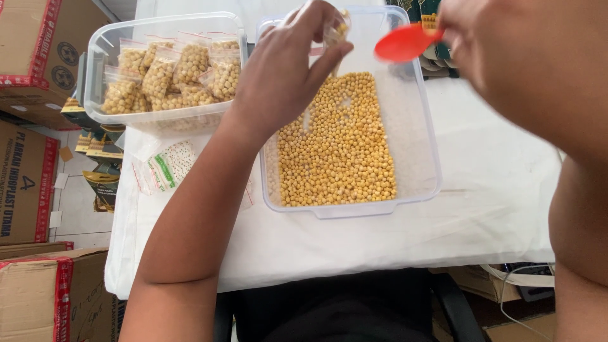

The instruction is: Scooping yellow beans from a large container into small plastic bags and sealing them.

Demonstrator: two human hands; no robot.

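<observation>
While our left hand (285,69) pinches a small clear bag (335,31) by its mouth above the clear tub (418,164) of yellow pellets (339,145), our right hand (506,57) grips a red spoon (402,44) by its handle — the bag looks light, soft and slippery, best held at the rim — filled bags (171,76) sit in the tub to the left

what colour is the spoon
The spoon is bright red, held in the right hand; clearest in the head view.
</observation>
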